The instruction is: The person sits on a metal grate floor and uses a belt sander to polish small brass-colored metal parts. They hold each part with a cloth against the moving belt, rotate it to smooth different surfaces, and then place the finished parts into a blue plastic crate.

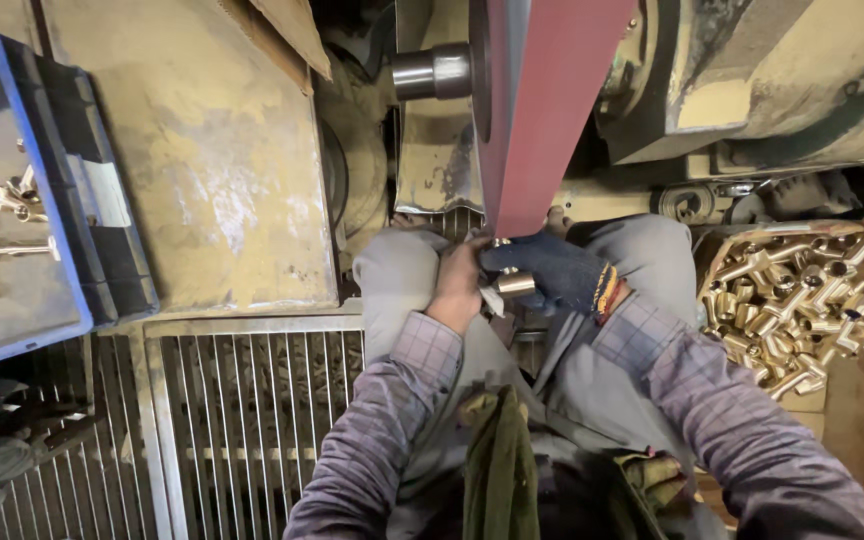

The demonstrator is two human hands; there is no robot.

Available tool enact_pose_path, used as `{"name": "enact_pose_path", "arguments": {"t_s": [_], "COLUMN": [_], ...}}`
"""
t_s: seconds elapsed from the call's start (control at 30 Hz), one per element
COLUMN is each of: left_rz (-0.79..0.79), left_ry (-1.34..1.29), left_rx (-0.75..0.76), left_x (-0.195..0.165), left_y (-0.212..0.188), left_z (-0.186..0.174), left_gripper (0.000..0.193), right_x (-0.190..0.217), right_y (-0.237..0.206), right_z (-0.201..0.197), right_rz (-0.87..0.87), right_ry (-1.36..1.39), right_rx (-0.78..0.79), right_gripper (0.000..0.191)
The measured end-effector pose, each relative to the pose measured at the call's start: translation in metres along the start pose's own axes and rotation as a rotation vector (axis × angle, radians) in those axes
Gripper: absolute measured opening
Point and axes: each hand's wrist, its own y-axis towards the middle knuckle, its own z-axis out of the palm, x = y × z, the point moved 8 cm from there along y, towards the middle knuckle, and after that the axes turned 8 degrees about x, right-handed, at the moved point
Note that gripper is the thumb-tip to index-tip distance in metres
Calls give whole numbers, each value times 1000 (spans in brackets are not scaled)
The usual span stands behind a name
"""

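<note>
A small brass fitting point(514, 283) is held between my knees, just under the lower end of a red-brown sanding belt point(552, 110). My right hand point(552, 272), in a dark blue knit glove, grips the fitting from the right. My bare left hand point(458, 285) closes on its left end from the other side. The part's tip sits right at the belt, though contact cannot be told. Both forearms wear plaid sleeves.
A cardboard box point(852, 400) of several brass fittings stands at my right. At left, a blue-rimmed tray point(72, 250) holds a few brass pieces. A metal floor grate point(242, 400) lies below. The dusty machine housing point(752, 80) and a steel shaft point(432, 72) sit ahead.
</note>
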Motion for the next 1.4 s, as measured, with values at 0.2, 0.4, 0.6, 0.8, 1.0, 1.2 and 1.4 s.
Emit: {"name": "enact_pose_path", "arguments": {"t_s": [0.2,0.4,0.6,0.8,1.0,1.2,1.4], "left_rz": [131,572,112,-18,216,622,431], "left_ry": [452,919,667,91,443,913,725], "left_rx": [124,388,188,175,177,386,422], "left_x": [-28,-67,-31,-3,-24,-75,-96], "left_y": [-72,-121,-62,2,-64,-143,-204], "left_z": [30,88,28,11,30,98,101], "left_gripper": [24,22,24,25,16,21,32], "right_x": [-7,-16,-23,-39,-21,11,-7], "right_y": [-21,-22,-1,26,-12,-64,-132], "right_z": [30,13,13,-18,28,36,58], "right_rz": [-391,-274,-421,-11,-331,-432,-362], "right_ry": [-497,-1092,-432,44,-415,-763,-950], "right_rx": [120,-258,175,69,152,-243,-359], "right_gripper": [38,40,44,45,37,48,59]}}
